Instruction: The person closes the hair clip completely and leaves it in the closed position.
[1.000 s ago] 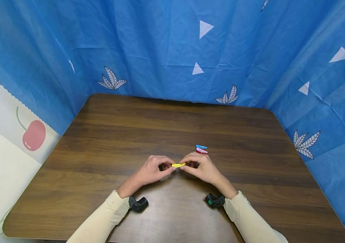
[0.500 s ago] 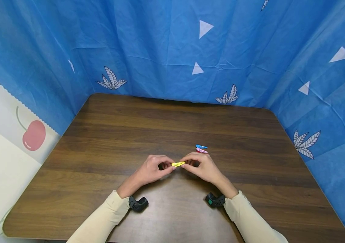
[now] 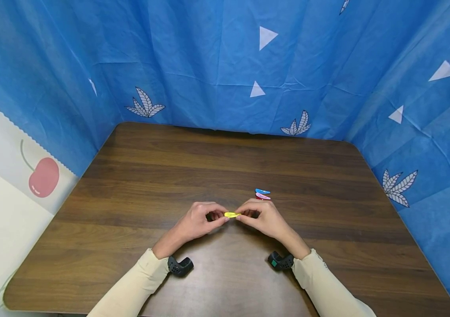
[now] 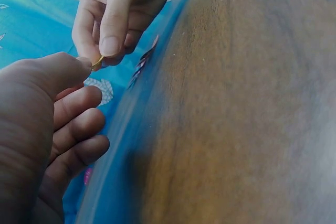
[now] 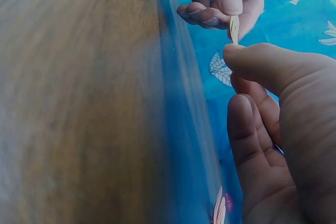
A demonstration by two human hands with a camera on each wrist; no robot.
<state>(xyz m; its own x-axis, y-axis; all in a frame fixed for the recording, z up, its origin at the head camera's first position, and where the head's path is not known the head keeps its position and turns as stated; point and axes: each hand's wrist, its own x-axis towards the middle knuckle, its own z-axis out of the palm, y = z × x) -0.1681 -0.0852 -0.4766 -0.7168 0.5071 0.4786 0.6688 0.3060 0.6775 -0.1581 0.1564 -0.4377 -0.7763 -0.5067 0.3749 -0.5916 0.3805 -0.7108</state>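
A yellow snap hair clip [image 3: 231,215] is held between the two hands, above the near middle of the table. My left hand [image 3: 200,221] pinches its left end between thumb and forefinger. The right end is pinched the same way by my right hand [image 3: 263,219]. In the right wrist view the clip [image 5: 234,29] spans from one hand's fingertips to the other's. Just beyond the right hand lie a blue hair clip [image 3: 262,191] and a pink hair clip [image 3: 263,196], with a red one partly hidden below the pink.
The brown wooden table [image 3: 169,167] has rounded corners. Blue curtains [image 3: 209,66] with leaf and triangle prints hang along its back and right side. At the left is a pale cloth [image 3: 7,211] with a cherry print. Each wrist wears a black band.
The yellow hair clip has turned a little between the fingertips and lies more level. Both hands stay nearly in place; the right has shifted very slightly.
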